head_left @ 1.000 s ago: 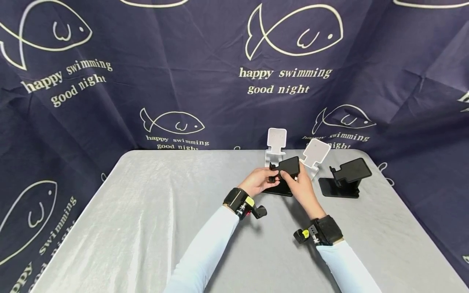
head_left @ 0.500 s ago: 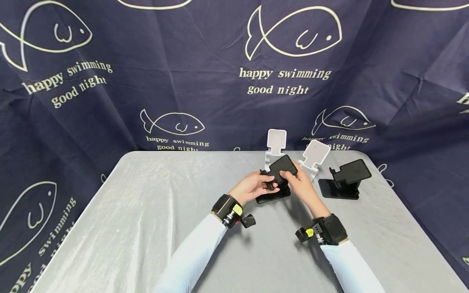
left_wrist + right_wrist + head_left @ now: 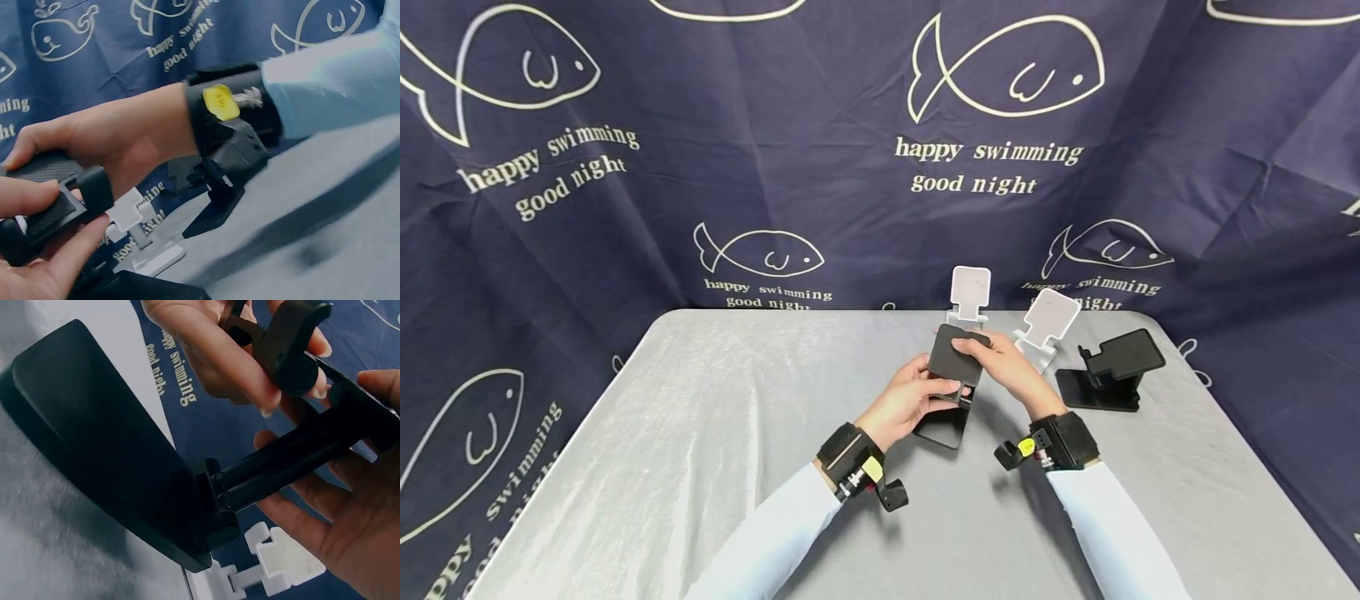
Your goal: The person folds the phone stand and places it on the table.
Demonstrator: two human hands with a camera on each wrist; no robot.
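Both hands hold a black phone stand (image 3: 953,358) near the table's far side. My left hand (image 3: 901,402) pinches the lower end of its cradle plate by the lip hooks, shown closely in the left wrist view. The thumb of my right hand (image 3: 1011,371) lies on the plate's face, its fingers behind. In the right wrist view those fingers (image 3: 312,490) reach round the twin-bar arm (image 3: 281,462). The flat base (image 3: 94,437) hangs tilted close over the cloth, its near end pointing toward my body.
Behind my hands stand a white phone stand (image 3: 970,287) and, further right, another white one (image 3: 1051,317). A second black phone stand (image 3: 1123,354) is at the right. Grey cloth (image 3: 737,433) covers the table; a dark blue printed curtain (image 3: 850,125) hangs behind.
The held black stand has come left and nearer my body, and its plate has turned more upright with the lip toward me. My left hand has moved left and down with it.
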